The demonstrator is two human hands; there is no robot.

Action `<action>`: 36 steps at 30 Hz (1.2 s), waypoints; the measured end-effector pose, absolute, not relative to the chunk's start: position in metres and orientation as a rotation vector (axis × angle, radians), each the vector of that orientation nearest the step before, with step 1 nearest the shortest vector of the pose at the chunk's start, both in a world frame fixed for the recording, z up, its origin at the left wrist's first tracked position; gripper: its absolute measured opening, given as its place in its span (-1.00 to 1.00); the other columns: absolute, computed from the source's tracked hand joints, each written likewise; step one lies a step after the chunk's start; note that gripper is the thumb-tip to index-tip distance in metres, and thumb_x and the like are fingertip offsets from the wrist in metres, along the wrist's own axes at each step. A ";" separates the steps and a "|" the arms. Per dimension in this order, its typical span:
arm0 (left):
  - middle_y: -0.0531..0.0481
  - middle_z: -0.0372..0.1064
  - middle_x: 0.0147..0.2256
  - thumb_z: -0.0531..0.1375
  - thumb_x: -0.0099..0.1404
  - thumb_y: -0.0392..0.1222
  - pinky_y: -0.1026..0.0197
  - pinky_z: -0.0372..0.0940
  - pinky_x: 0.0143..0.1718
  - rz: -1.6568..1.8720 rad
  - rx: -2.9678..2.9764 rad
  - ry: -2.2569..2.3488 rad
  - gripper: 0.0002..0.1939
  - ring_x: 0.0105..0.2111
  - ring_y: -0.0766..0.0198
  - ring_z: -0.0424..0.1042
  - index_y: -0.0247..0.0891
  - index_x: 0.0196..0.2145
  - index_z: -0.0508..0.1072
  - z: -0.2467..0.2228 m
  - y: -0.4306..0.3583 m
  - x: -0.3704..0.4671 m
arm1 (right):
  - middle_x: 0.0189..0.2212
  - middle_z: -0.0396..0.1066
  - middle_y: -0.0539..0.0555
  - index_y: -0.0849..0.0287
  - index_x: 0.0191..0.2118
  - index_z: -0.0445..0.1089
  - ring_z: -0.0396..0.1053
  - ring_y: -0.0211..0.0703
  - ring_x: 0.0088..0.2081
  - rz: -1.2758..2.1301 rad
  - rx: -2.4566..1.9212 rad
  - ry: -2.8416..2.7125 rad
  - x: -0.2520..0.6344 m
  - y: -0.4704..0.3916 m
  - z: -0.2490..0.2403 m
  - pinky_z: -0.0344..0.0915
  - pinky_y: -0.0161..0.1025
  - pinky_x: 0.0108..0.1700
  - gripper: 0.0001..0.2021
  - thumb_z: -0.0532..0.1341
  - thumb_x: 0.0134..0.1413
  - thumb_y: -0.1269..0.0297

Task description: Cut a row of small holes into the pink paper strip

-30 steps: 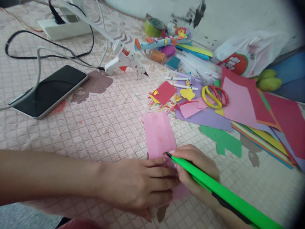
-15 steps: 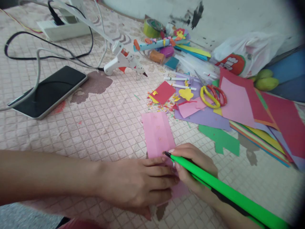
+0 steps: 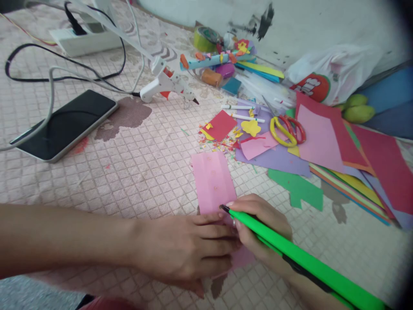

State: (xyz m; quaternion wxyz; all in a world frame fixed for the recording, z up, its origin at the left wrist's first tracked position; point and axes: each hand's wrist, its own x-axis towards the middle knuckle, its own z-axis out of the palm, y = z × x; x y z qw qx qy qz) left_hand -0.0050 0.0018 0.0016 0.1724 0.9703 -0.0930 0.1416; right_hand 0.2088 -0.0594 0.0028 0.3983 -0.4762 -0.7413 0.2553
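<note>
A strip of pink paper (image 3: 213,181) with faint fold lines and a row of small marks lies on the patterned cloth. My left hand (image 3: 190,245) rests flat across its lower part, fingers stretched out and pressing it down. In my right hand (image 3: 263,228) is a bright green pen (image 3: 277,243) with a black tip, pinched between thumb and fingers. The pen's tip meets the paper, or hovers just over it, right above my left fingers. Part of the strip is hidden under both hands.
At the left lie a phone (image 3: 67,125), cables and a power strip (image 3: 87,41). A white glue gun (image 3: 167,82) stands further back. To the right are scissors (image 3: 285,131), a green paper piece (image 3: 298,189), stacked coloured paper (image 3: 380,172), paper scraps and a plastic bag (image 3: 335,69).
Both hands keep almost the same place. The pen's tip has shifted very slightly to the left; the paper has not visibly moved.
</note>
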 end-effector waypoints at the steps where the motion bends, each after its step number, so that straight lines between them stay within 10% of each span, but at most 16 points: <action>1: -0.16 0.26 0.18 0.13 0.36 -0.07 0.06 0.03 0.32 0.380 2.759 -0.265 -0.58 0.23 0.09 0.18 -0.36 0.07 0.40 0.002 0.002 -0.005 | -0.28 0.48 0.08 0.15 -0.10 0.41 0.46 -0.15 -0.25 0.647 -1.204 -1.858 0.209 -0.060 0.003 0.44 -0.17 -0.25 -0.72 0.17 0.07 0.53; 36: -0.16 0.30 0.15 0.18 0.33 -0.03 0.08 0.09 0.29 0.432 2.741 -0.251 -0.57 0.18 0.09 0.23 -0.37 0.05 0.42 0.000 0.001 -0.005 | -0.31 0.48 0.07 0.13 -0.14 0.41 0.47 -0.15 -0.28 0.671 -1.261 -1.815 0.201 -0.061 0.006 0.46 -0.18 -0.29 -0.77 0.16 0.09 0.51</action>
